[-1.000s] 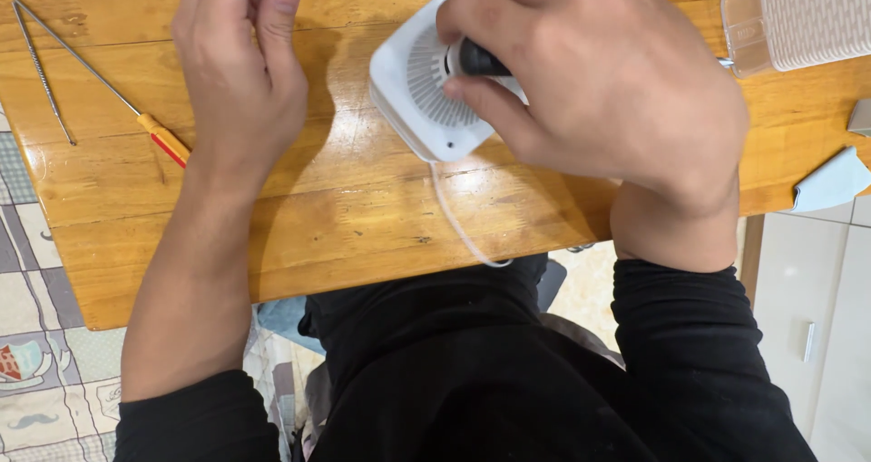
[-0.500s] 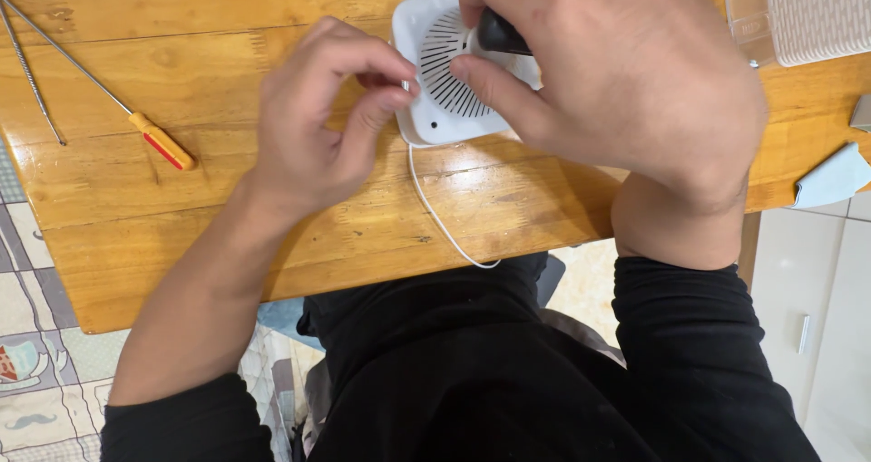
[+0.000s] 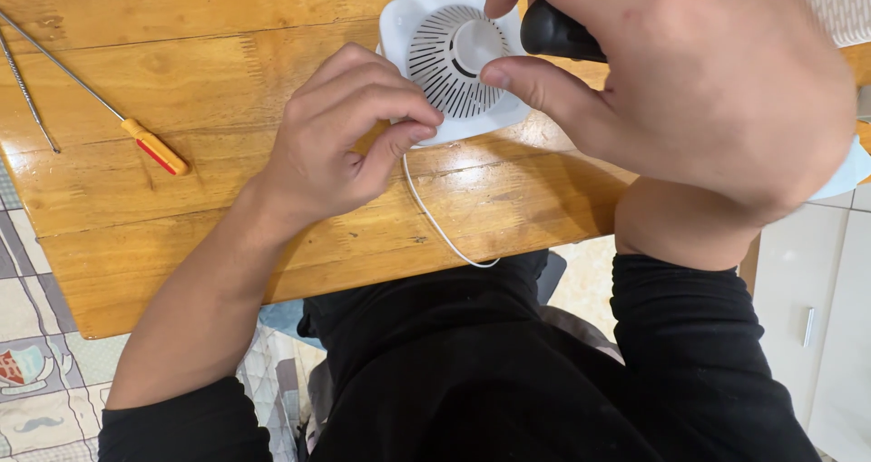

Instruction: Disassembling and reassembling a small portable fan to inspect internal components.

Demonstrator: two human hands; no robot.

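Your left hand pinches the near left edge of the white device, fingers curled and thumb pressed against the rim, which looks like a way to keep it from sliding or turning on the wooden table. Your right hand closes around a black handle, thumb and forefinger reaching down to the round hub at the middle of the slotted grille. You appear to hold the tool nearly upright over that hub so its tip can bear straight down, though the tip itself is hidden under your fingers.

The white device lies flat near the far edge of the table, roughly midway along it, with its grille facing up toward you. It is a rounded square, so it has no strong long axis; its sides sit a little turned against the table's edges. A thin white cord leaves its near side, runs toward you across the boards and loops over the near edge of the table, which suggests the cord end of the device points at you.

Toward the far left corner lies a screwdriver with an orange and red handle, its long shaft running diagonally, tip toward the far left corner and handle toward the middle. A thin metal rod lies just beside it, nearer the left edge, well apart from both hands.
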